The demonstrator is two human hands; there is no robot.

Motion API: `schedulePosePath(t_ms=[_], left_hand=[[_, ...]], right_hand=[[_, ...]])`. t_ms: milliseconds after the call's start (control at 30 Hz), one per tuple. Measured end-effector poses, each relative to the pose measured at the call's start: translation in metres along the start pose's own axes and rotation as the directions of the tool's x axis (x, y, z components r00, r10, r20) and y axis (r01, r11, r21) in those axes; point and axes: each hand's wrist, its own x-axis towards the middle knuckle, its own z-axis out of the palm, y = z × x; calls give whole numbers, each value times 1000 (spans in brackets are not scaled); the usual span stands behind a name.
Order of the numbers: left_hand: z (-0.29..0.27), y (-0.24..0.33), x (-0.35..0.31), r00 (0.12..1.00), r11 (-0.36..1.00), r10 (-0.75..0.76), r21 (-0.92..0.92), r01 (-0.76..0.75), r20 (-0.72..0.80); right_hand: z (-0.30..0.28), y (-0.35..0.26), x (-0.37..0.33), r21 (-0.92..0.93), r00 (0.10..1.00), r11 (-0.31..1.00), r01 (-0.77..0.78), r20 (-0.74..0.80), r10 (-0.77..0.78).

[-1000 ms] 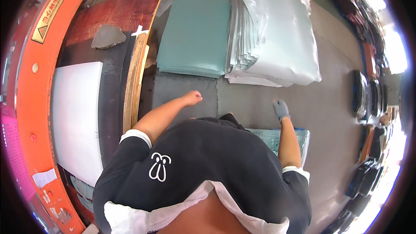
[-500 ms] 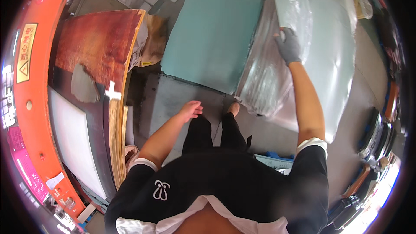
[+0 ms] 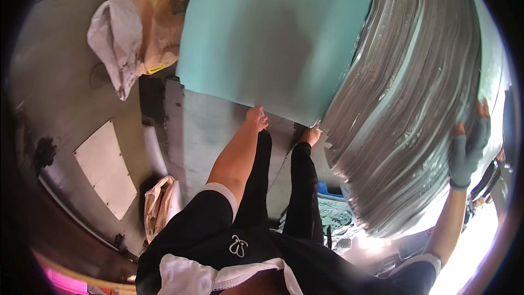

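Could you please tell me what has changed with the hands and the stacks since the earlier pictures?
The right hand, in a grey fingerless glove, rose from the floor to the stack of plastic-wrapped sheets and now rests at its right edge. The left hand, earlier on the grey mat, now touches the teal foam sheet's near edge. Both stacks stayed put.

The left arm reaches forward from the lower middle of the view, bare from a short black sleeve with a white cuff, elbow slightly bent. The left hand (image 3: 256,117) is bare, its fingers curled loosely downward. The right arm stretches far out to the person's right side, nearly straight, forearm bare. The right hand (image 3: 468,150) wears a grey fingerless glove, palm turned away from the camera, with bare fingers (image 3: 481,110) spread and extended upward.
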Motion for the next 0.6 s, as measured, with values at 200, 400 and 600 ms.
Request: schedulePosePath(t_ms=[200, 400, 600], left_hand=[[17, 0, 11, 999, 999, -37, -10, 37, -39], [17, -4, -19, 993, 996, 87, -25, -89, -81], [31, 27, -41, 966, 979, 170, -148, -142, 195]], right_hand=[[-4, -7, 2, -51, 999, 998, -26, 45, 28], [-8, -14, 3, -156, 999, 987, 29, 38, -24], [-5, -16, 4, -86, 999, 996, 37, -19, -39]])
